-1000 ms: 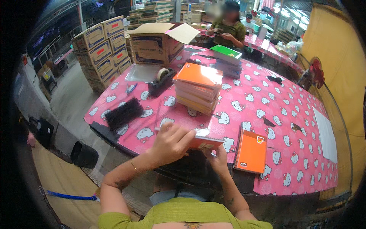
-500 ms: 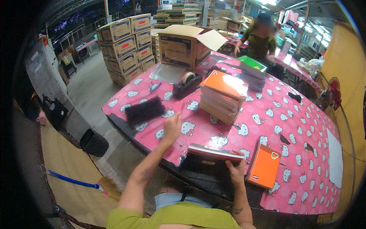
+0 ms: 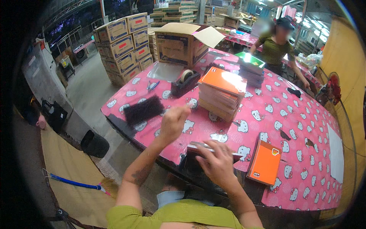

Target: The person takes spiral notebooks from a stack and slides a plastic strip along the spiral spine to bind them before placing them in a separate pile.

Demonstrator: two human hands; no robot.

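My left hand (image 3: 174, 124) is raised over the near left of the table, fingers curled closed; whatever is in them is too small to make out. My right hand (image 3: 220, 162) lies over the upper edge of a dark-covered notebook (image 3: 194, 157), fingers bent across it. This notebook stands on edge at the table's near side, its lower part lost in shadow. To its right an orange spiral notebook (image 3: 265, 162) lies flat. Beyond my hands rises a stack of notebooks (image 3: 221, 95) with an orange cover on top. A pile of black bristly coils (image 3: 144, 110) lies left of my left hand.
Behind the stack are a black tape dispenser (image 3: 185, 84), an open carton (image 3: 175, 49) and a green-topped notebook stack (image 3: 251, 68). A co-worker (image 3: 276, 45) stands across the pink table (image 3: 297, 133). Stacked cartons (image 3: 122, 47) and a dark bin (image 3: 94, 144) are at the left.
My right hand has moved from the notebook's right end onto the middle of its upper edge. My left hand has shifted slightly right. The co-worker has moved right and reaches an arm out.
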